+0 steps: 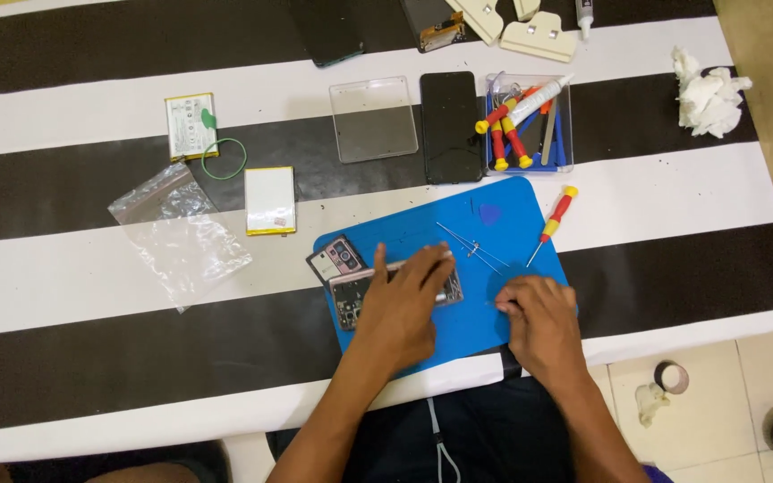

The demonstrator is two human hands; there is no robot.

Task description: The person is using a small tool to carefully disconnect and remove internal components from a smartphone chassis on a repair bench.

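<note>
An opened phone frame lies on a blue work mat near the table's front edge. My left hand rests flat over the frame and holds it down. My right hand sits on the mat to the right, fingers curled; whether it pinches a small part I cannot tell. A small phone cover piece with a camera cutout lies at the mat's left edge. Thin metal tweezers and a blue pick lie on the mat above my hands.
A red-and-yellow screwdriver lies at the mat's right edge. Behind stand a clear tool tray, a black phone and a clear case. Two batteries, a plastic bag and crumpled tissue lie around.
</note>
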